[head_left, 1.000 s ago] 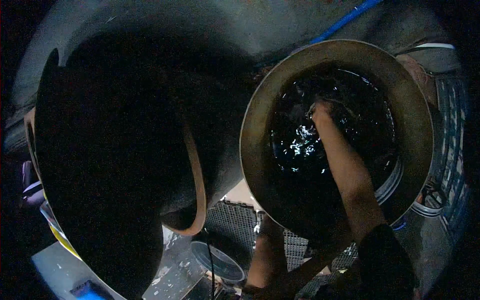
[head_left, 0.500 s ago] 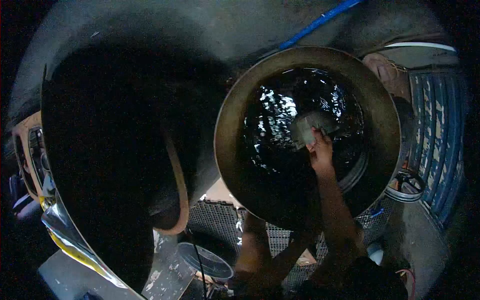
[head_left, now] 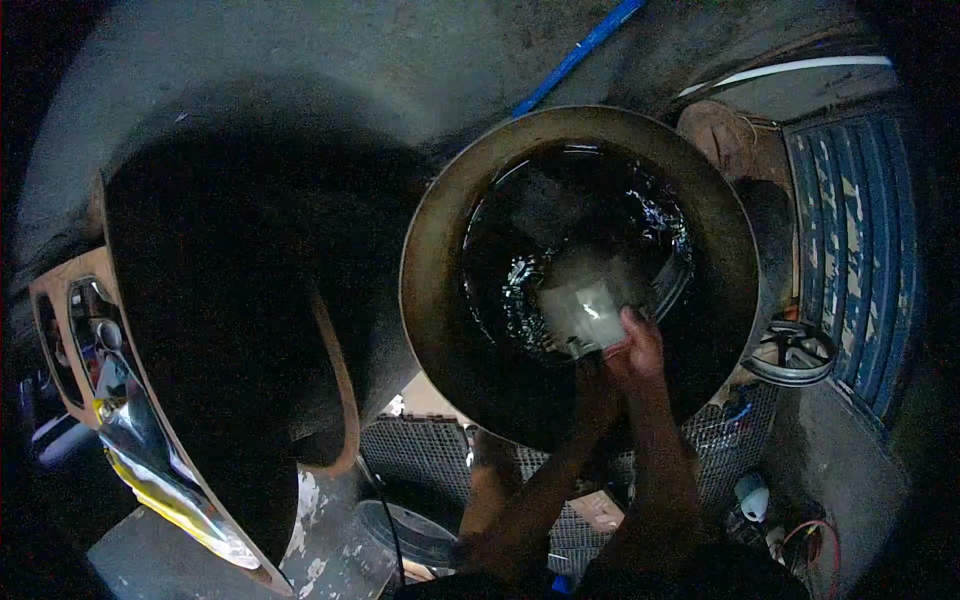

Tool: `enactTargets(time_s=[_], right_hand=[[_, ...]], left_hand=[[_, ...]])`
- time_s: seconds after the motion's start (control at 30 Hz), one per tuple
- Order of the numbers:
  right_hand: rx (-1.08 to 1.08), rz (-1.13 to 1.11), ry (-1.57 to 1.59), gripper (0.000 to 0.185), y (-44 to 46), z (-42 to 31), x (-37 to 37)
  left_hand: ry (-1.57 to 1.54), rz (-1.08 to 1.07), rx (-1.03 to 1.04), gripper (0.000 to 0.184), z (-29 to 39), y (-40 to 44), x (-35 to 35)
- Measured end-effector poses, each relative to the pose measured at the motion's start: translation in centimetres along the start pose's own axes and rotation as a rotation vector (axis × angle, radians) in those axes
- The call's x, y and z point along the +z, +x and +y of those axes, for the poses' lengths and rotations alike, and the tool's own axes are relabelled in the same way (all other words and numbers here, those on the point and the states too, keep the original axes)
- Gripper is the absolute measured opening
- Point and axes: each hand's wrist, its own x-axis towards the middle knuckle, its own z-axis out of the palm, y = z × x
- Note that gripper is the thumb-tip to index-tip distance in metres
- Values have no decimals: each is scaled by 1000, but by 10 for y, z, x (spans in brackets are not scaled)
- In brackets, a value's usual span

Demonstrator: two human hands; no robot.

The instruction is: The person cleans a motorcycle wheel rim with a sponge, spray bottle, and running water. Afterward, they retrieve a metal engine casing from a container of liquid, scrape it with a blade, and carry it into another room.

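Observation:
A wide round drum with a brownish inner wall holds dark, rippling water. Low in it, at the water, is a pale flat piece with a glossy bright patch; its exact kind does not show. My right hand grips its right lower edge, thumb on top. My left hand is at the lower edge beside the right one, apparently gripping the piece too, though its fingers are mostly lost in shadow.
A spoked wheel lies right of the drum, near a blue slatted shutter. A blue pipe runs behind. Dark grid panels and a shallow basin are below. Left stands a big dark shape with a curved edge.
My left hand has come into the drum beside the right one. The pale piece has shifted toward me and shows a brighter face. The view has shifted slightly.

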Motion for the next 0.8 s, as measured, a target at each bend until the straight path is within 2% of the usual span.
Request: enactTargets(time_s=[0.07, 0.13, 0.27, 0.37, 0.5, 0.67, 0.77, 0.8], right_hand=[[3, -69, 82, 25, -12, 8, 0], [-185, -92, 34, 24, -19, 24, 13], [65, -110, 129, 34, -26, 32, 17], [-33, -188, 79, 32, -28, 29, 49], [-25, -263, 121, 34, -33, 35, 66], [-18, -245, 198, 40, -73, -17, 129], [134, -209, 7, 66, -84, -12, 116], [156, -240, -9, 63, -86, -16, 120]], left_hand=[[14, -20, 4, 61, 4, 5, 4], [25, -20, 14, 60, 6, 8, 4], [44, -22, 16, 59, 4, 12, -1], [47, -28, 0, 58, 2, 7, -1], [55, -26, -16, 56, -6, -2, -9], [61, -20, -42, 55, -10, -6, -17], [69, -9, -57, 54, -14, -6, -27], [72, -5, -62, 54, -16, -6, -32]])
